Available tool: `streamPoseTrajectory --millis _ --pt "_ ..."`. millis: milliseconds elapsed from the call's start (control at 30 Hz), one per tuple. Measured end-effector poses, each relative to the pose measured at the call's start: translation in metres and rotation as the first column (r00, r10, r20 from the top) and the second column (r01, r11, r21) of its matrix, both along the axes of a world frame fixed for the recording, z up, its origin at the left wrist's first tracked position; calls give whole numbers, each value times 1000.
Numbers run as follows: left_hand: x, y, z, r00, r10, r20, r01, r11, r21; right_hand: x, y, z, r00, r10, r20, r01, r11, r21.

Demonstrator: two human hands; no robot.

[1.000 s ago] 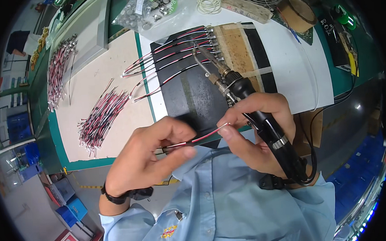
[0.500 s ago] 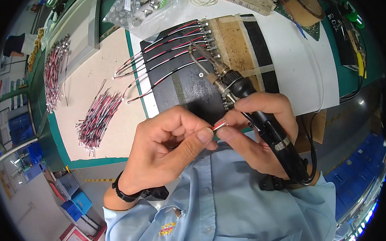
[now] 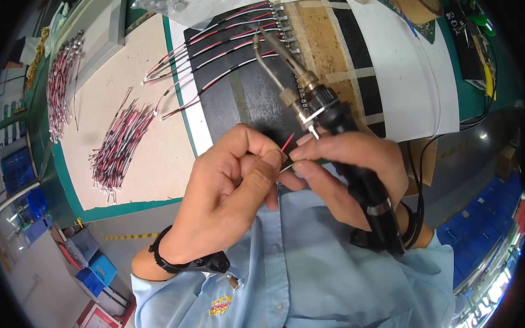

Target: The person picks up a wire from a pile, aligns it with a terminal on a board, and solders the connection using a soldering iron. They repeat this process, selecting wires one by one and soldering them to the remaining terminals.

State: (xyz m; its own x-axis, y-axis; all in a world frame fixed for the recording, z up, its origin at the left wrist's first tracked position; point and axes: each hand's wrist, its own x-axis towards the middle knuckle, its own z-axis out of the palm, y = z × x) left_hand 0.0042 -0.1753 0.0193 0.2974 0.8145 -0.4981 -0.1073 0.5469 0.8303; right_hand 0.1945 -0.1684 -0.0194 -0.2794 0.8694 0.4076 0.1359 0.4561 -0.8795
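Closest thing to the blue shirt (image 3: pixel 245 299) is the left hand (image 3: pixel 217 198), thumb and forefinger pinching a thin red-and-white wire (image 3: pixel 287 142) right by its end. Short grip, probably so the bit poking out doesn't flop about. The red strand sticks up between the two hands. The right hand (image 3: pixel 370 156) has thumb and forefinger nearly meeting at the pale strand; can't tell from here if they're actually nipping it. Same hand's got a black soldering iron (image 3: pixel 338 117) lying across it, tip angled out over the work, which I'd guess is about having the hot end clear of the fingers without putting it down.

Past that there's a dark board (image 3: pixel 222 110) with wires laid side by side, ends at a row of small metal parts (image 3: pixel 279 18), likely spaced so each one's easy to reach. Off to the left, a heap of loose wires (image 3: pixel 121 149) on a beige sheet (image 3: pixel 155 130), then another bundle (image 3: pixel 64 84) beyond. Clear bag (image 3: pixel 188 9) at the back.
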Motion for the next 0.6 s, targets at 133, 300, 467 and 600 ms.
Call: streamPoseTrajectory --millis 133,300,467,600 --pt "-2 -6 -1 996 -49 -79 58 992 109 -5 -7 1 995 -93 -27 91 994 -52" --pt "-1 -5 -4 992 -8 -123 48 943 328 -11 -8 0 973 -177 -147 157 977 -142" --pt "1 -4 4 971 54 -233 25 945 326 -12 -8 -1 954 -134 -267 65 965 -252" --pt "2 7 8 953 8 -304 101 935 341 -5 -1 -4 985 -51 -164 17 979 -202"
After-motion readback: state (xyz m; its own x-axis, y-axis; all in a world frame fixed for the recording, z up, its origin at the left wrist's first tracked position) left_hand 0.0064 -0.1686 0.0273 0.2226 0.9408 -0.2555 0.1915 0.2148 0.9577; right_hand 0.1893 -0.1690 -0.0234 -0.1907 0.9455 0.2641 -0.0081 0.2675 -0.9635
